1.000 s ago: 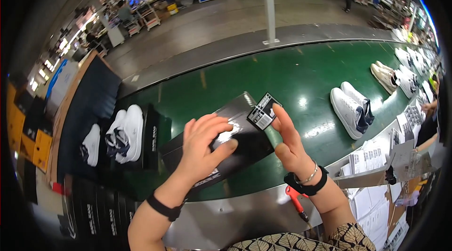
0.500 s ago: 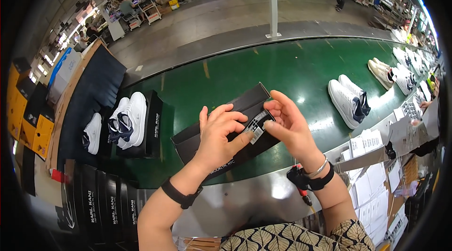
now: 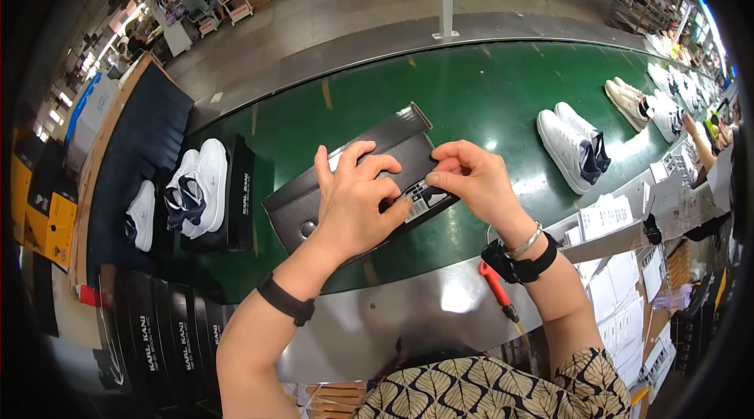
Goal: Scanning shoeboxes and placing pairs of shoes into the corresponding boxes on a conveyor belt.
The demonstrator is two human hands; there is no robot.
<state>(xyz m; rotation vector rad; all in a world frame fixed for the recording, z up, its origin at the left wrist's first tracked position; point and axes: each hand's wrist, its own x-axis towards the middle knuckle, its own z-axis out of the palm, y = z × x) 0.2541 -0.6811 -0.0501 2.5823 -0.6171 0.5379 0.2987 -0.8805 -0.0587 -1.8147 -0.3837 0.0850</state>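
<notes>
A black shoe box [image 3: 294,201] lies at a slant on the green conveyor belt. A white-and-black barcode label [image 3: 419,208] is on its near right side. My left hand [image 3: 357,199] rests over the box with fingers spread, its thumb at the label's left end. My right hand [image 3: 475,183] pinches with thumb and forefinger at the label's upper right, by the box edge; the fingertips hide most of what they hold. Dark bands circle both wrists.
White sneakers [image 3: 208,187] rest on a black box at left, near stacked black boxes [image 3: 149,333]. More white sneakers [image 3: 572,148] stand along the belt [image 3: 471,97] at right. A red-handled tool [image 3: 495,284] hangs by my right wrist. Papers [image 3: 620,301] lie at right; people work beyond.
My right thumb has lifted off the label's face and now meets the forefinger at its upper right. My left hand remains over the box. The whole view has shifted slightly.
</notes>
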